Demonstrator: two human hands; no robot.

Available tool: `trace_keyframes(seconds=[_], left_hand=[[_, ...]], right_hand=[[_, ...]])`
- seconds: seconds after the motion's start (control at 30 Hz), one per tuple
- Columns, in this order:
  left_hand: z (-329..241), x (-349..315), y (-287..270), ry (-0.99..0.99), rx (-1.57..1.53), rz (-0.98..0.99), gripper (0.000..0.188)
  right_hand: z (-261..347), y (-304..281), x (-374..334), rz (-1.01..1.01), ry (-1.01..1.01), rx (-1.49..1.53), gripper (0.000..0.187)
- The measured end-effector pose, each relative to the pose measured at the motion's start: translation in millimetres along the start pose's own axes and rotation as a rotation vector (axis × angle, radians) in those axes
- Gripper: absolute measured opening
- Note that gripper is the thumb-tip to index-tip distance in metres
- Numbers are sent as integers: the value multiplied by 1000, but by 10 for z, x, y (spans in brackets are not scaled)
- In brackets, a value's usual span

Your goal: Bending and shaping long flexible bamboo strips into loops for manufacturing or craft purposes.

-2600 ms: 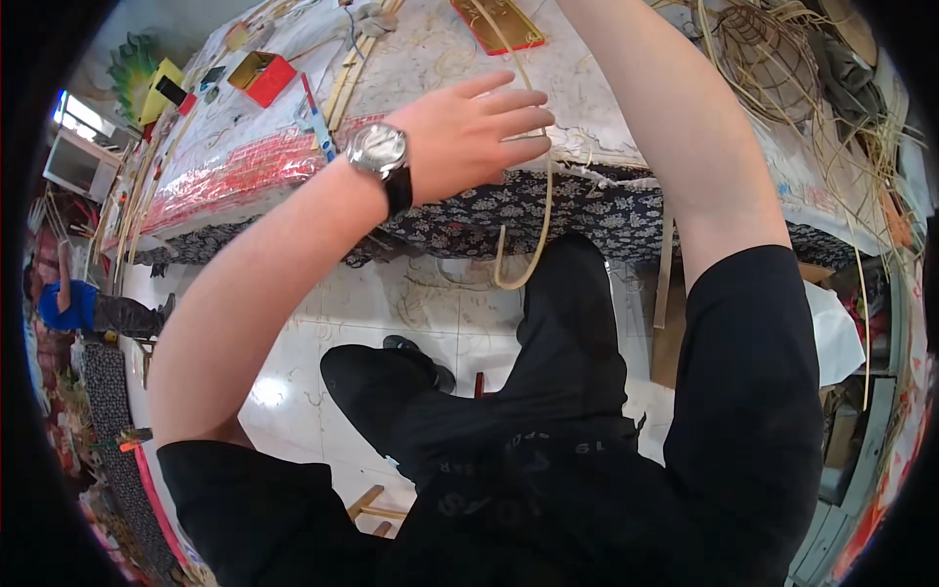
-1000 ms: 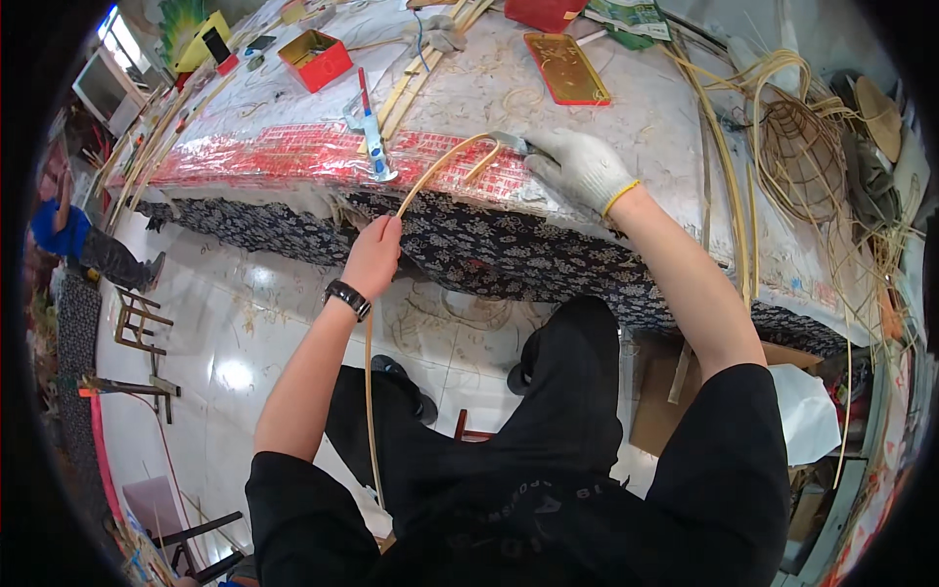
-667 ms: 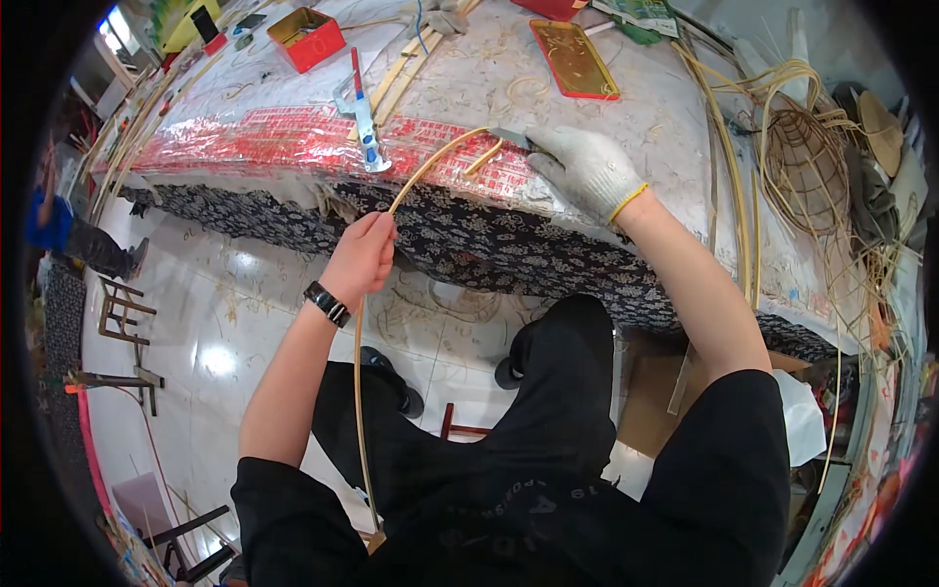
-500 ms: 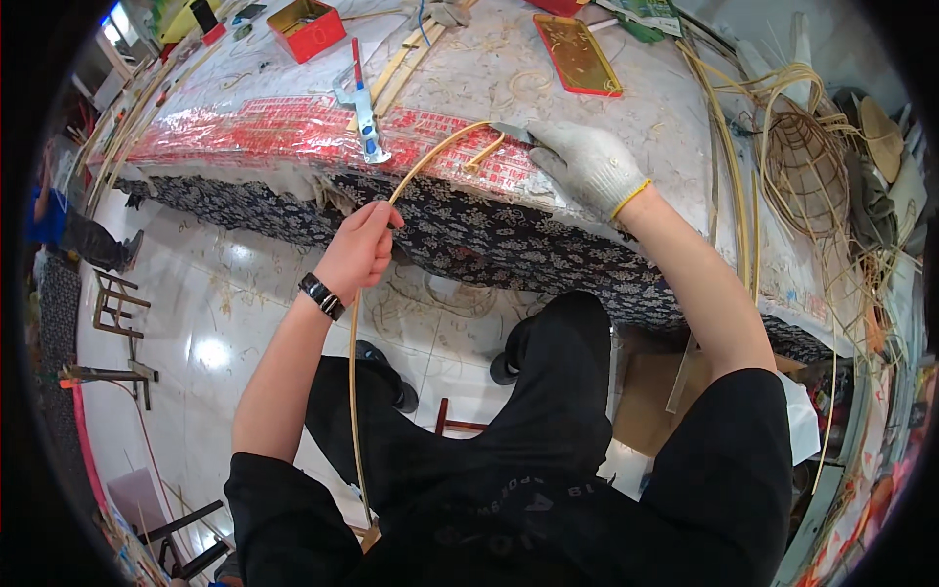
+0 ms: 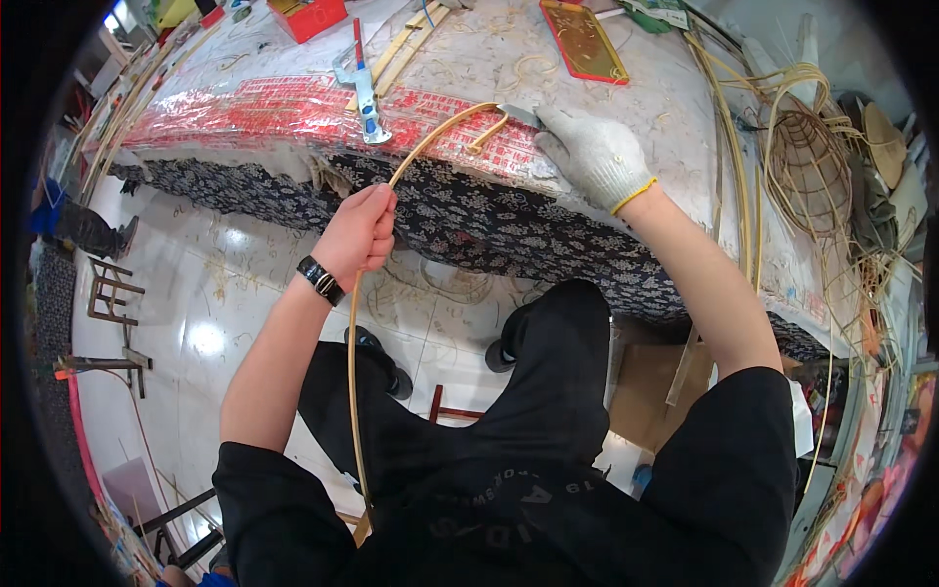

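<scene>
My bare left hand, with a black band on its wrist, is closed round a long thin bamboo strip. The strip arches up and right to the table edge, while its other end runs down past my hand to my lap. In a white knit glove with a yellow cuff, my right hand grips a knife; only its flat metal blade shows. The blade meets the strip's far end, where a thin curled shaving hangs off. The knife's handle is hidden by the glove.
The worktable has red-printed plastic along its edge. On it lie a caliper, flat bamboo slats, a red-rimmed tray and a red box. Coiled strips and a woven basket stand right. Stools are at left.
The table's things sit slightly higher in the picture as the view shifts. The shaving at the strip's end is now curled into a hook. Both hands keep their grips.
</scene>
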State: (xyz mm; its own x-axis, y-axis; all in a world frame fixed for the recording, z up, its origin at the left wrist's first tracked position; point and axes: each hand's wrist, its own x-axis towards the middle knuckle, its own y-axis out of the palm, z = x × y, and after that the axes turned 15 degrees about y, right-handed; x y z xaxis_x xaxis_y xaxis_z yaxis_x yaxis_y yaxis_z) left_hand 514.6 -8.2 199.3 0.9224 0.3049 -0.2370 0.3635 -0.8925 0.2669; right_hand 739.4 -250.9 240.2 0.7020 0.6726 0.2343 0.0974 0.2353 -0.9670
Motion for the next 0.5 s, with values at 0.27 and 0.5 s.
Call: trace_keyframes(seconds=[0.27,0.5], left_hand=[[-59,-13,-55,-14,37,9,26],[-110,-5,-72,-32,45,22,26]], right_hand=[[-72,42,93,-77,-83,92,30],[-206,93,238,-29,-210,129,28]])
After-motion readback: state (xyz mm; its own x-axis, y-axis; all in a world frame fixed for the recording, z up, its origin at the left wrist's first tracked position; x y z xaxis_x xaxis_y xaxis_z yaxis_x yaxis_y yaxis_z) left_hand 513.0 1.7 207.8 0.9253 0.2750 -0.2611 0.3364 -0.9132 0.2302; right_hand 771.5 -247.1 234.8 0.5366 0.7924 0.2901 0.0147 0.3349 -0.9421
